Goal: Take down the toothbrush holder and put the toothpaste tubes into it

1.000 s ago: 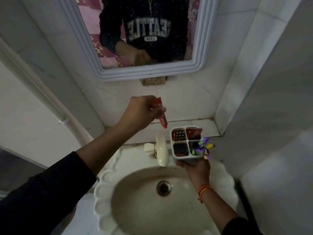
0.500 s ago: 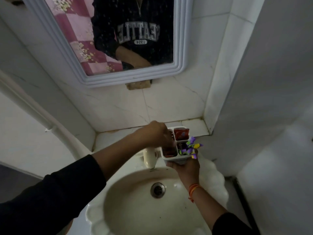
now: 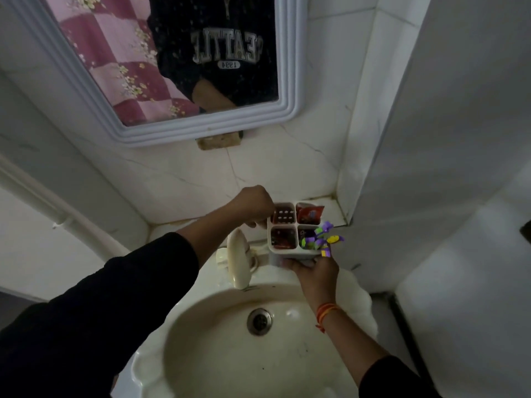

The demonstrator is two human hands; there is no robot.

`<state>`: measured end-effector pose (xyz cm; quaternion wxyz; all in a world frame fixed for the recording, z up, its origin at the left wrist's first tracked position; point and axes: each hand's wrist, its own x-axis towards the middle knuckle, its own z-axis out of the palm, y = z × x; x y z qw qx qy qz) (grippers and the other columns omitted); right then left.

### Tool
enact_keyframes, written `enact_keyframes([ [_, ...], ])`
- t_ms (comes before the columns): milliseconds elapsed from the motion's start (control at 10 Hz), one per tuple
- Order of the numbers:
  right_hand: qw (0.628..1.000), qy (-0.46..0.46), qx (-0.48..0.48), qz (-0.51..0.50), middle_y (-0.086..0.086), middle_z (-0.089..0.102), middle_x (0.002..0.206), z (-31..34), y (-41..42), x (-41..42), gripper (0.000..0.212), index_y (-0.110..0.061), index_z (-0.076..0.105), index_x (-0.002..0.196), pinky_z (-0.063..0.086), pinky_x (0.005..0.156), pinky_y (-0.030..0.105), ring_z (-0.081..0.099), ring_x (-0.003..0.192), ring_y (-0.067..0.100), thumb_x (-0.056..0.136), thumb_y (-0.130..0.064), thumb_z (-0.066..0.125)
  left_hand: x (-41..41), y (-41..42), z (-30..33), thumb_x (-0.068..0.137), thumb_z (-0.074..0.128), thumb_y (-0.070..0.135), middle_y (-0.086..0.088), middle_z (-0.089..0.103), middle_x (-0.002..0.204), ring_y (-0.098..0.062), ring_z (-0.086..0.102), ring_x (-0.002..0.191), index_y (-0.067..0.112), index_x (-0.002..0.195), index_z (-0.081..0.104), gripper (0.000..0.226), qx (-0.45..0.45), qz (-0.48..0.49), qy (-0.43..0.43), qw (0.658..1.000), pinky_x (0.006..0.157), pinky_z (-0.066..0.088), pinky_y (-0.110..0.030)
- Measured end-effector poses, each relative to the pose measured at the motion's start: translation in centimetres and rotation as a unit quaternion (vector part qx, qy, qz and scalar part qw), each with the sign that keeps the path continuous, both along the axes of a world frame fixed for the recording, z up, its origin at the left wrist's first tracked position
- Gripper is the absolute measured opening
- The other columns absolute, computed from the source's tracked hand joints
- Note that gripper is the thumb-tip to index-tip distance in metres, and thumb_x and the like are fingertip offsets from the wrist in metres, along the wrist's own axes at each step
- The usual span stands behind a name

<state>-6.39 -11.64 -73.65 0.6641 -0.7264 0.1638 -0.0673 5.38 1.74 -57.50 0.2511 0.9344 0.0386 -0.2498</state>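
Both hands meet at centre frame over the cream ceramic basin (image 3: pixel 201 351). From the lower left, the left hand (image 3: pixel 253 203) reaches in black-sleeved, fist curled at the upper-left edge of the white four-compartment plastic toothbrush holder (image 3: pixel 290 255); what it grips is hidden. A cream tap (image 3: pixel 238 261) stands just beside. Cupped from below, the right hand (image 3: pixel 316 272) grips the holder. A red toothpaste tube (image 3: pixel 309 213) sits in its upper-right compartment, purple-and-yellow toothbrushes (image 3: pixel 323 239) lower right.
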Motion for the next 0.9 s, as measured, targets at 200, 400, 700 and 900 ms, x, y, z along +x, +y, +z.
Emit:
enact_keyframes([
  [200, 0.997, -0.030, -0.074, -0.012, -0.002, 0.073, 0.112, 2.3, -4.5, 6.2, 0.074, -0.006, 0.070, 0.130, 0.057, 0.092, 0.011, 0.070, 0.111, 0.021, 0.062, 0.000, 0.098, 2.8, -2.9, -0.3, 0.089, 0.055, 0.003, -0.022, 0.077, 0.103, -0.038, 0.079, 0.086, -0.004, 0.110, 0.072, 0.028, -0.194, 0.145, 0.023, 0.970, 0.078, 0.065, -0.052],
  [400, 0.998, 0.012, -0.061, -0.002, 0.001, 0.064, 0.139, 2.4, -7.5, 9.8, 0.104, -0.013, 0.038, 0.166, 0.047, 0.100, 0.019, 0.059, 0.125, 0.016, 0.077, 0.010, 0.086, 4.8, -5.3, -2.2, 0.093, 0.055, 0.004, -0.024, 0.073, 0.113, -0.037, 0.078, 0.080, -0.007, 0.115, 0.068, 0.028, -0.255, 0.205, 0.013, 0.945, 0.075, 0.066, -0.051],
  [700, 0.996, 0.037, -0.077, -0.040, 0.015, 0.064, 0.151, 3.4, -7.1, 7.9, 0.087, -0.010, 0.048, 0.162, 0.048, 0.115, 0.034, 0.061, 0.139, 0.030, 0.084, 0.001, 0.085, 1.8, -4.6, -1.8, 0.096, 0.056, 0.015, -0.019, 0.074, 0.105, -0.037, 0.077, 0.096, -0.001, 0.103, 0.068, 0.022, -0.218, 0.214, -0.019, 0.952, 0.086, 0.064, -0.049],
  [900, 0.993, -0.020, -0.068, -0.090, 0.019, 0.067, 0.144, 6.7, -5.5, 2.5, 0.051, -0.001, 0.060, 0.144, 0.044, 0.097, 0.022, 0.066, 0.133, 0.033, 0.095, 0.000, 0.072, -3.5, -1.8, 1.5, 0.092, 0.060, 0.018, -0.015, 0.077, 0.108, -0.031, 0.072, 0.102, 0.003, 0.106, 0.078, 0.028, -0.162, 0.161, -0.160, 0.960, 0.089, 0.061, -0.037],
])
